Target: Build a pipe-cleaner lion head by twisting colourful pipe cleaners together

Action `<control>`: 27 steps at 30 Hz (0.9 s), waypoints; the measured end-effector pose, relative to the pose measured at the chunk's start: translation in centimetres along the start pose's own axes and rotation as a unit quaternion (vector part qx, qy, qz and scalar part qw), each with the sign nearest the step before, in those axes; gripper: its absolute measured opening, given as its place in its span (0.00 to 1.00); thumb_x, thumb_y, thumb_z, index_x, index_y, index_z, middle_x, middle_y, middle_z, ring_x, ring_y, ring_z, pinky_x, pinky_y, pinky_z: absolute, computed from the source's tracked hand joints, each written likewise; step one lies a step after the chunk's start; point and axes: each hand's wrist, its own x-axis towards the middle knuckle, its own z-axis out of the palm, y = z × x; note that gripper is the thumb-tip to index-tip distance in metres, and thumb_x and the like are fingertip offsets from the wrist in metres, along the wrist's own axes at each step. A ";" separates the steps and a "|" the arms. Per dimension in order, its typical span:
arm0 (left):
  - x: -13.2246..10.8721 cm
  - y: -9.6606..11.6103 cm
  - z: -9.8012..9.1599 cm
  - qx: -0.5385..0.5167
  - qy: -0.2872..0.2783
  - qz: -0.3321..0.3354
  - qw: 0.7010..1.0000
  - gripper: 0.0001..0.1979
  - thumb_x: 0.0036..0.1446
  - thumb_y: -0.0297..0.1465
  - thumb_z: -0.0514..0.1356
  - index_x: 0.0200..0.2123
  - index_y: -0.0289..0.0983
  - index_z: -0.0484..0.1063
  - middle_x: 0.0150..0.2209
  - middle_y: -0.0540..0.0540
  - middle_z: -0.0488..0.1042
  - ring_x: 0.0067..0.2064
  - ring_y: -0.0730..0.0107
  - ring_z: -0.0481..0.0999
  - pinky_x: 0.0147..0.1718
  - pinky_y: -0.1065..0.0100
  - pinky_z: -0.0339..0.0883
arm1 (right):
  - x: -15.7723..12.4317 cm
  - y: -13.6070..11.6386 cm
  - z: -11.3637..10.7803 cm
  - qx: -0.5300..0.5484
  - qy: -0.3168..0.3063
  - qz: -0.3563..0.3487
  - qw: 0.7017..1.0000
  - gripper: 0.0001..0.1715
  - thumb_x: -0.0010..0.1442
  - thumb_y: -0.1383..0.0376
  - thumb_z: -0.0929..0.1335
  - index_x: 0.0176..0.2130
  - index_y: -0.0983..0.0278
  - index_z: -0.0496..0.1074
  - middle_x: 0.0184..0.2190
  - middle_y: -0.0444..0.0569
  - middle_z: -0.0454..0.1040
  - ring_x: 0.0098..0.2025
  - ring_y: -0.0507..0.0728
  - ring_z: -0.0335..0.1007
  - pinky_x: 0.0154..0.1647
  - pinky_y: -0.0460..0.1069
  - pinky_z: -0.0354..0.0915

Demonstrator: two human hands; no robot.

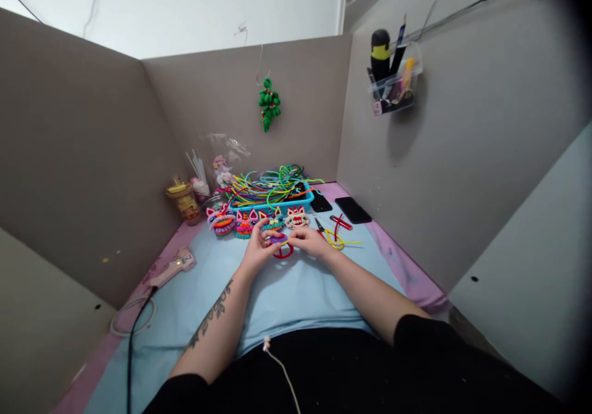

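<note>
My left hand (259, 248) is closed on a small fuzzy piece of bent pipe cleaners (283, 253), with purple on top and a red loop below. My right hand (309, 242) pinches the same piece from the other side, where a bit of yellow shows at the fingertips. Just behind my hands stand several colourful pipe-cleaner animal heads (297, 218) with pointed ears. To the right of my right hand lie scissors with yellow handles (336, 239) and some short red strips (341, 222).
A blue basket (303, 204) heaped with coloured pipe cleaners (263, 187) stands at the back. Two dark phones (354, 210) lie right. A pink glue gun (176, 267) with a black cord and a lidded cup (185, 203) are left. Grey partitions (305, 111) surround the table.
</note>
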 end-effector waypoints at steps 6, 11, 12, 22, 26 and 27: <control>0.3 0.0 -0.7 0.097 0.114 0.039 0.988 0.30 0.45 0.34 0.65 0.52 0.39 0.59 0.39 0.44 0.73 0.31 0.72 0.74 0.33 0.70 0.67 | -0.1 -0.6 -0.2 -0.044 0.073 -0.033 0.996 0.12 0.54 0.59 0.65 0.27 0.65 0.71 0.26 0.45 0.68 0.30 0.52 0.63 0.33 0.47 0.60; 0.3 -0.4 -0.5 0.168 0.132 -0.005 0.977 0.19 0.45 0.38 0.64 0.41 0.35 0.70 0.26 0.48 0.74 0.27 0.71 0.72 0.28 0.70 0.65 | -0.3 -1.0 -0.1 -0.145 0.142 -0.129 0.971 0.09 0.57 0.65 0.64 0.28 0.63 0.72 0.30 0.48 0.71 0.38 0.55 0.65 0.44 0.51 0.60; 0.2 -0.4 -0.3 0.152 0.113 -0.020 0.982 0.20 0.45 0.38 0.63 0.42 0.35 0.70 0.26 0.47 0.75 0.27 0.70 0.73 0.29 0.70 0.65 | -0.3 -1.0 0.0 -0.168 0.147 -0.144 0.964 0.09 0.57 0.65 0.64 0.29 0.63 0.72 0.30 0.48 0.71 0.38 0.55 0.65 0.45 0.52 0.59; -0.1 0.2 0.5 0.116 0.070 -0.017 0.991 0.19 0.45 0.35 0.64 0.43 0.36 0.74 0.35 0.44 0.78 0.36 0.65 0.75 0.36 0.67 0.66 | -0.5 -0.9 1.0 -0.241 0.137 -0.196 0.941 0.09 0.59 0.66 0.63 0.31 0.62 0.72 0.31 0.49 0.71 0.39 0.56 0.64 0.46 0.53 0.59; -0.1 0.1 0.4 0.165 0.097 -0.019 0.981 0.14 0.43 0.35 0.65 0.35 0.37 0.78 0.34 0.44 0.78 0.35 0.62 0.75 0.33 0.67 0.67 | -0.5 -0.8 1.1 -0.227 0.132 -0.187 0.947 0.09 0.58 0.65 0.63 0.31 0.62 0.73 0.31 0.49 0.71 0.39 0.57 0.64 0.45 0.54 0.59; -0.1 0.1 0.4 0.175 0.103 -0.018 0.979 0.13 0.42 0.36 0.66 0.34 0.38 0.78 0.34 0.44 0.79 0.34 0.63 0.75 0.32 0.67 0.66 | -0.5 -0.8 1.1 -0.222 0.131 -0.189 0.948 0.09 0.58 0.65 0.63 0.31 0.62 0.73 0.31 0.49 0.71 0.39 0.57 0.64 0.45 0.54 0.60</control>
